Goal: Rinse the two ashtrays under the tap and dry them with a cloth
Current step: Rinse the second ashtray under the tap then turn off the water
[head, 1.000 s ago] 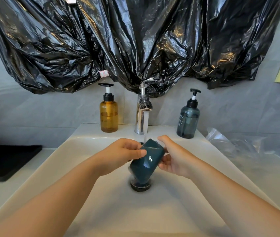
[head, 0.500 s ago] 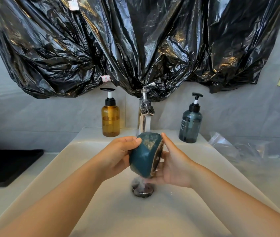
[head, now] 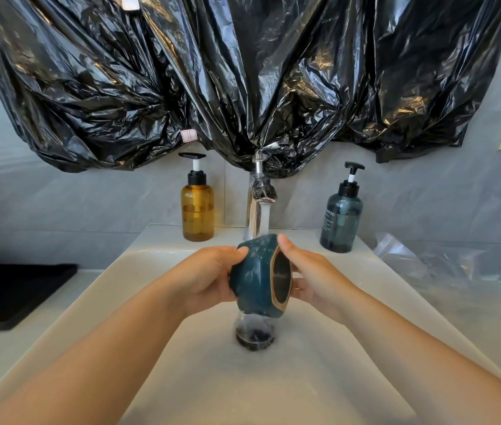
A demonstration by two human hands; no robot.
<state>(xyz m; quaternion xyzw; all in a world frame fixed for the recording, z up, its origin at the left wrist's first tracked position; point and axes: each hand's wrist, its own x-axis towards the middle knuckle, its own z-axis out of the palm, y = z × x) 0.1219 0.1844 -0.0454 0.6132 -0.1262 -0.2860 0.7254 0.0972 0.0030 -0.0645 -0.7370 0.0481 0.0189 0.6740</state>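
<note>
A dark teal ashtray (head: 253,279) with a tan rim is held on its side over the white sink (head: 157,259), its opening facing right. My left hand (head: 209,279) grips its rounded outer wall from the left. My right hand (head: 313,279) holds its rim, thumb on top and fingers behind the opening. Water runs from the chrome tap (head: 258,207) onto the top of the ashtray and falls to the drain (head: 254,337). Only one ashtray shows here, and no cloth.
An amber pump bottle (head: 197,207) stands left of the tap, a grey-blue pump bottle (head: 340,220) right of it. Black plastic sheeting (head: 243,81) hangs over the wall. A black mat (head: 13,289) lies on the left counter, clear plastic (head: 445,262) on the right.
Both hands have turned the ashtray from base-toward-me to lying on its side, opening to the right. Water now flows over it and down into the drain.
</note>
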